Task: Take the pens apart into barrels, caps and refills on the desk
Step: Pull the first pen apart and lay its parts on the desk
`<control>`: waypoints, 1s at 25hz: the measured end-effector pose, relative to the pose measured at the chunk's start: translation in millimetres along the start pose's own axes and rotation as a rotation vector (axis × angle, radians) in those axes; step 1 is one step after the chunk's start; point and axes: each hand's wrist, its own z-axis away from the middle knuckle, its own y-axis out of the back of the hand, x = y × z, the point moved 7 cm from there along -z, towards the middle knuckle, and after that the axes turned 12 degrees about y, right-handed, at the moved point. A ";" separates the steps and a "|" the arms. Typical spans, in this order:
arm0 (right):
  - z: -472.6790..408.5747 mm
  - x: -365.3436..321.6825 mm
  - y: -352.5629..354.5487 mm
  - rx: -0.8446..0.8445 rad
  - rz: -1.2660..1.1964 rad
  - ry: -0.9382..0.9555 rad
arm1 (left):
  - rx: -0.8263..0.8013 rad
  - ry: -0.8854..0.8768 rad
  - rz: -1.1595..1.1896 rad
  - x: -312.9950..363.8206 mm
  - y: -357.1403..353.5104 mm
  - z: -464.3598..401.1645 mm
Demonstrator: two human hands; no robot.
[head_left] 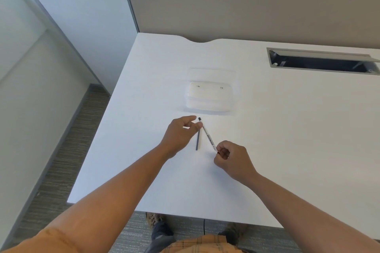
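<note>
A white pen barrel with dark print (209, 137) slants across the middle of the white desk (287, 139). My left hand (181, 134) pinches its far end, where a small dark tip (199, 118) sticks out. My right hand (231, 159) grips its near end with closed fingers. A thin dark refill (197, 139) lies on the desk just left of the barrel, partly under my left fingers.
A clear plastic box (209, 97) with its lid open stands just beyond the hands. A cable slot (322, 61) is cut into the desk at the back right. A grey partition (246, 6) runs along the desk's far edge. The desk's left edge drops to carpet.
</note>
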 end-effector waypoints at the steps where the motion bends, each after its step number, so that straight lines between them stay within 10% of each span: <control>1: -0.9 -3.2 -0.4 -0.013 0.012 0.025 | -0.013 -0.016 0.049 4.5 -0.9 0.8; 16: -26.7 -54.6 3.9 -0.055 -0.113 0.185 | -0.112 -0.054 0.259 14.8 -3.9 21.6; 25: -28.7 -59.5 10.9 -0.082 0.172 0.195 | -0.193 -0.133 -0.150 24.3 -0.1 26.7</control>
